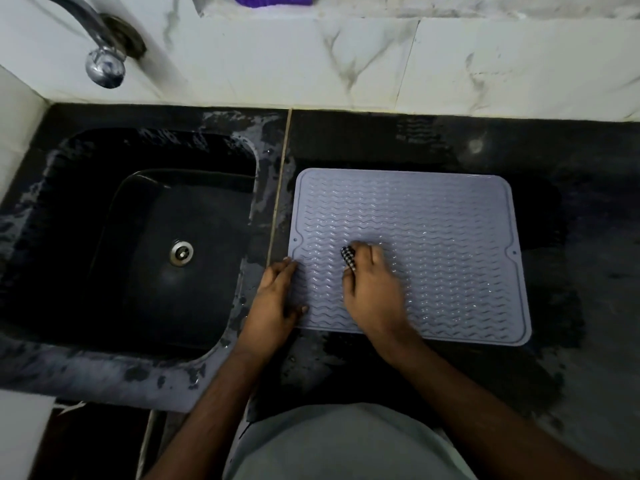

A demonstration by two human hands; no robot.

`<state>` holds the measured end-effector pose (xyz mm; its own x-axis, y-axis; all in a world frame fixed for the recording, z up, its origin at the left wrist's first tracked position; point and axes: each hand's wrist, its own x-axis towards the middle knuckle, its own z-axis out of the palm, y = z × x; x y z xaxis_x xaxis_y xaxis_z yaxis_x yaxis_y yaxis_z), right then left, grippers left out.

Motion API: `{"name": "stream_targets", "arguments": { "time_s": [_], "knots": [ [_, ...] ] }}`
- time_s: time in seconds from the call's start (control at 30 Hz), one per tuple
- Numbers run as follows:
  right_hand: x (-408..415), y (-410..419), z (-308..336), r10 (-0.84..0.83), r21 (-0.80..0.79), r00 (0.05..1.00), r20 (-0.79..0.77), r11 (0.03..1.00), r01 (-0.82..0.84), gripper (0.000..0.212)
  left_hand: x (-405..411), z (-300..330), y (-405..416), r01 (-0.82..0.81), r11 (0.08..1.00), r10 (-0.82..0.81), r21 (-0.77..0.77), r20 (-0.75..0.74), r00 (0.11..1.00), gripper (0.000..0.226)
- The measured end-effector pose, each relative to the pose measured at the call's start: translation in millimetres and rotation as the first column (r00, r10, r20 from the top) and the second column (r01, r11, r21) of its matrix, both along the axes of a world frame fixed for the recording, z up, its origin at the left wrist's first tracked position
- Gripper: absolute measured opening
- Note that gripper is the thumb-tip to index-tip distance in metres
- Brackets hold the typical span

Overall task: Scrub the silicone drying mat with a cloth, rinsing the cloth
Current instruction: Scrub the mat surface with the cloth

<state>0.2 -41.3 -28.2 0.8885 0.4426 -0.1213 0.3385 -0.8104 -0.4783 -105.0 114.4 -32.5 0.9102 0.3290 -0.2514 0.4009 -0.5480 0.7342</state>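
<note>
left hand (277, 299) flat, fingers spread, pinning mat's left edge | right hand (372, 287) palm-down, fingers clenched on checkered cloth (348, 258), pressed to mat | lilac silicone mat (450, 244) lies flat on wet black counter (571, 202) | sink (156, 237) left, tap (100, 46) above, marble tiles behind

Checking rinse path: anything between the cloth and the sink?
Nothing visible. The right hand presses the cloth on the mat; the left hand rests at the mat's left edge, beside the path to the sink.
</note>
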Motion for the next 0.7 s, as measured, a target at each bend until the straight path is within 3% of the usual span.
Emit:
{"name": "stream_targets", "arguments": {
  "time_s": [0.13,0.3,0.4,0.7],
  "knots": [
    [-6,24,0,-0.056,0.105,0.998,-0.028,0.993,0.058,0.041,-5,-3,7,0.026,0.999,-0.024,-0.039,0.043,0.999,0.093],
    [-17,46,-2,-0.05,0.193,0.998,-0.032,0.98,0.056,0.04,-15,1,17,-0.048,0.93,0.038,-0.364,-0.034,0.999,0.106],
    [-21,57,-4,-0.043,0.235,0.999,-0.034,0.971,0.05,0.038,-19,4,19,-0.094,0.885,0.071,-0.455,-0.066,0.995,0.103],
    [-29,74,-7,-0.028,0.367,0.997,-0.067,0.929,0.05,0.035,-26,9,20,-0.152,0.844,0.14,-0.514,-0.062,0.988,0.085]
  ]
}}
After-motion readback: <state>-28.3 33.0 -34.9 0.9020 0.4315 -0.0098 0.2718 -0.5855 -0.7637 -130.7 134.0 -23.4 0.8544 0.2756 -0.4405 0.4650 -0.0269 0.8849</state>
